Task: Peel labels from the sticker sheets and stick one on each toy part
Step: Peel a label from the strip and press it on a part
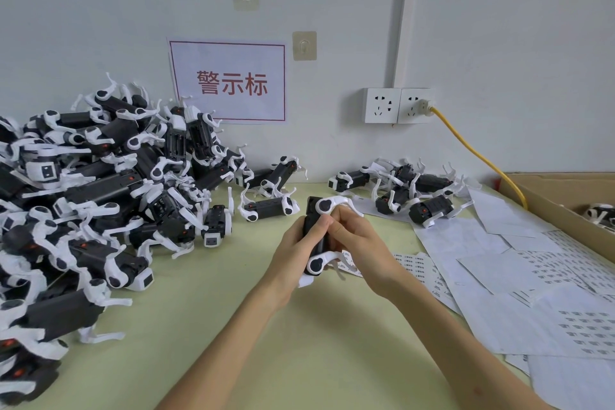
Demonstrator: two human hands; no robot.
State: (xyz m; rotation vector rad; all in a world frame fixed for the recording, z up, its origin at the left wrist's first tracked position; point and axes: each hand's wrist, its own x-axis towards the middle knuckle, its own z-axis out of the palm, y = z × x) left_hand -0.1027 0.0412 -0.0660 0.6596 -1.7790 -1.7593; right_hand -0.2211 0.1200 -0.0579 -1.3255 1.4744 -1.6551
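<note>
A black toy part with white legs [320, 206] stands upright in the middle of the table. My left hand [298, 248] wraps around its left side. My right hand [354, 243] presses fingertips against its black body from the right; whether a label sits under them is hidden. Sticker sheets [539, 266] with rows of small dark labels lie spread to the right, one strip [416, 265] just beside my right wrist. A big heap of the same toy parts [100, 196] fills the left of the table. A smaller group of toy parts [409, 190] lies at the back right.
A cardboard box [562, 206] with more toy parts sits at the far right edge. A yellow cable [479, 156] runs from the wall socket [399, 105] down behind the box. A paper sign [229, 81] hangs on the wall. The pale green table [253, 336] shows in front.
</note>
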